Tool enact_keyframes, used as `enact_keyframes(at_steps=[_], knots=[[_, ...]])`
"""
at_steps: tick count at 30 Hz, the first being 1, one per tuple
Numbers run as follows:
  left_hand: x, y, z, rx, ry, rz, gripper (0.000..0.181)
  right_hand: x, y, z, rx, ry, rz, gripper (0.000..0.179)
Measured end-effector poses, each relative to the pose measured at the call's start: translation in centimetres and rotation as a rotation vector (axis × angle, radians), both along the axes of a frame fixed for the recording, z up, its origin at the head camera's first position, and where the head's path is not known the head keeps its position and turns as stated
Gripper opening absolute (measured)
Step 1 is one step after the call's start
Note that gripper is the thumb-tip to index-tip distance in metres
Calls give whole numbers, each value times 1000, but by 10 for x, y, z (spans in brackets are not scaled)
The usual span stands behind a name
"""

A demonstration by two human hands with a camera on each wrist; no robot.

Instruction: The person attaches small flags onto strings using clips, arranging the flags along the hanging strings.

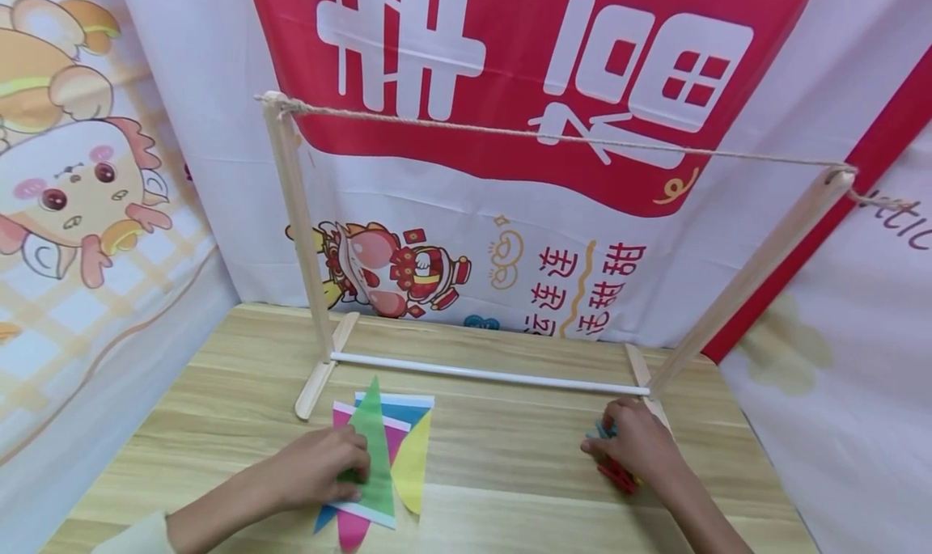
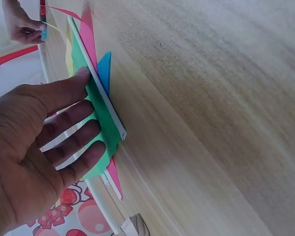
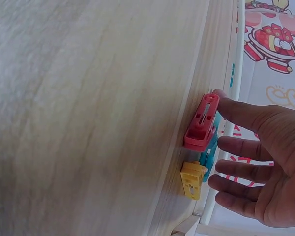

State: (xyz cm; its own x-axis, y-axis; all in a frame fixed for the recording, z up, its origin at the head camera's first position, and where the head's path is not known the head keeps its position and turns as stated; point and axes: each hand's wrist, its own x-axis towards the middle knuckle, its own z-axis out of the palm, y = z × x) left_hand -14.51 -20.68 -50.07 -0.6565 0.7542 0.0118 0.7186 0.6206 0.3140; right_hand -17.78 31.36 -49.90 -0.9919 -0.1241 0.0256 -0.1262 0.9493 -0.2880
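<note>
My left hand (image 1: 324, 465) rests on a green triangular pennant (image 1: 374, 449), thumb by its white edge strip. In the left wrist view, the hand's fingers look spread and lightly bent on the green pennant. Under and around it lie pink (image 1: 353, 531), blue (image 1: 396, 409) and yellow (image 1: 413, 465) pennants, partly covered. My right hand (image 1: 642, 441) reaches down over a small group of clothespins at the right. The right wrist view shows a red clothespin (image 3: 202, 123) by the thumb tip, with a blue clothespin (image 3: 208, 156) and a yellow clothespin (image 3: 191, 179) near the loosely spread fingers.
Behind the hands stands a wooden frame with a left post (image 1: 298, 222) and right post (image 1: 750, 279). A string (image 1: 510, 133) runs between their tops, and a white rod (image 1: 488, 374) joins them low down. Printed cloth (image 1: 466, 190) hangs behind the wooden table (image 1: 502, 457).
</note>
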Motion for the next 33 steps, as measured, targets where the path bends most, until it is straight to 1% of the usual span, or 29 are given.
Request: enact_keyframes(at_steps=[5, 10, 13, 18, 20, 24, 27, 29, 33], knots=[[-2, 0, 2, -20, -28, -4, 17, -1, 1, -3, 7, 31, 12, 48], [-3, 1, 6, -51, -57, 4, 29, 1, 1, -3, 27, 69, 13, 49], [-3, 3, 7, -63, -61, 8, 33, 1, 1, -3, 41, 84, 1, 50], [-3, 3, 8, -78, -47, 3, 37, 1, 1, -4, 35, 63, -21, 55], [-3, 3, 9, -79, -39, -5, 34, 0, 1, -4, 19, 47, -22, 56], [-4, 3, 11, -85, -48, -25, 27, 0, 0, -4, -9, 25, -18, 58], [-3, 3, 11, -95, -60, -32, 23, 0, -1, -6, -19, 18, -7, 57], [-3, 4, 12, -101, -71, -26, 23, -1, -1, -6, -24, 21, 4, 55], [-1, 5, 13, -99, -75, -10, 30, -1, -1, -7, -20, 36, 36, 51]])
